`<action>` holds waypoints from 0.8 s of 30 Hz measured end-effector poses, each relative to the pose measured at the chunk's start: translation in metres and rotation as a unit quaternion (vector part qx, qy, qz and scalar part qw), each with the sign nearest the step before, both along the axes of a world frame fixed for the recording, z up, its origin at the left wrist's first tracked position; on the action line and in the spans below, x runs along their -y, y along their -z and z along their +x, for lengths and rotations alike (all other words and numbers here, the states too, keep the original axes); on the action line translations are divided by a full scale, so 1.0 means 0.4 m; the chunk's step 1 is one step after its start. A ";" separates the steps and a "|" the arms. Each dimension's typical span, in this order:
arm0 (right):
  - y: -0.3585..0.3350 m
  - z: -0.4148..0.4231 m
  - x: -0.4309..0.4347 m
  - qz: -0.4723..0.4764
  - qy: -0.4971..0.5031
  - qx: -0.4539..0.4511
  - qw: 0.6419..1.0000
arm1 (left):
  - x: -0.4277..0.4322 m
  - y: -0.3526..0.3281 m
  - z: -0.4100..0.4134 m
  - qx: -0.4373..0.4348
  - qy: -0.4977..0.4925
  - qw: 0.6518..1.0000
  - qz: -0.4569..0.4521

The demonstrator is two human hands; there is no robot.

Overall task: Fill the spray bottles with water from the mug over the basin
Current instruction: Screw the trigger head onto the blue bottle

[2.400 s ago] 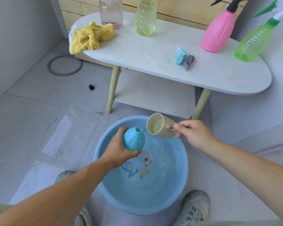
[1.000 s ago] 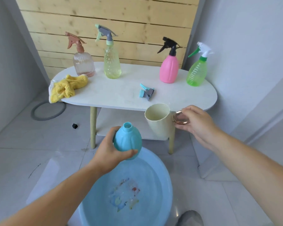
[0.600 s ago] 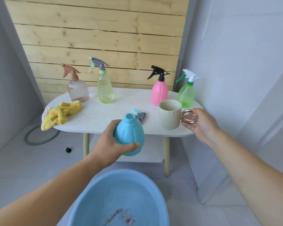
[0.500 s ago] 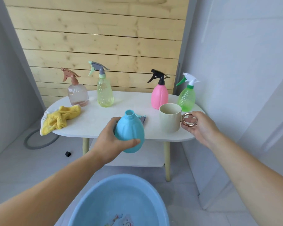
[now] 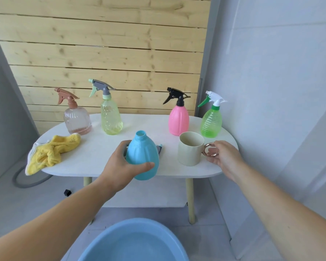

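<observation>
Lifted from basin (image 5: pixel 102 242) to table (image 5: pixel 94 153): mug (image 5: pixel 189 153) set upright, right hand (image 5: pixel 227 157) at its handle, grip or release unclear. Left hand (image 5: pixel 119 166) gripping uncapped blue bottle (image 5: pixel 142 157) at table edge. Filling likely done; next, screw on sprayer head (image 5: pixel 159 148).

Blue bottle (image 5: pixel 142 159), cream mug (image 5: pixel 190 150), yellow cloth (image 5: pixel 51 153).

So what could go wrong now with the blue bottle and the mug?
The blue bottle has no sprayer on and only the left hand grips it, so tilting it could spill whatever is inside onto the table.
The mug stands near the table's front edge with the right hand at its handle; a bump might knock it off.
The loose sprayer head lies just behind the bottle, so setting it down there could topple it.
</observation>
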State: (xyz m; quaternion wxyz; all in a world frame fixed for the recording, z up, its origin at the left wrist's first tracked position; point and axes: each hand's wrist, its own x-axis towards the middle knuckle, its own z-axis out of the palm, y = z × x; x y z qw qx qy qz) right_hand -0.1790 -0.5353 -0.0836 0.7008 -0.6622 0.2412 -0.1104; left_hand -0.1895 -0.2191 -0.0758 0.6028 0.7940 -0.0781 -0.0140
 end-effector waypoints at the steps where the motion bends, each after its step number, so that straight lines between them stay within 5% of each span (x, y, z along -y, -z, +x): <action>1: 0.001 0.003 0.000 -0.012 0.005 0.002 1.000 | 0.002 0.004 0.004 -0.001 -0.002 1.000 0.001; 6: -0.002 0.003 -0.005 -0.055 0.007 0.001 0.998 | -0.001 0.008 0.016 -0.005 -0.008 1.000 0.005; 13: -0.119 -0.008 -0.052 -0.338 0.087 0.090 0.933 | -0.033 0.001 0.037 -0.008 -0.018 1.000 0.008; 18: -0.223 -0.024 -0.238 -0.357 -0.077 0.183 0.913 | -0.081 -0.005 0.061 -0.016 -0.032 0.999 0.001; 24: -0.125 0.040 -0.384 -0.396 -0.246 0.064 0.883 | -0.136 0.004 0.087 -0.024 -0.050 0.998 -0.013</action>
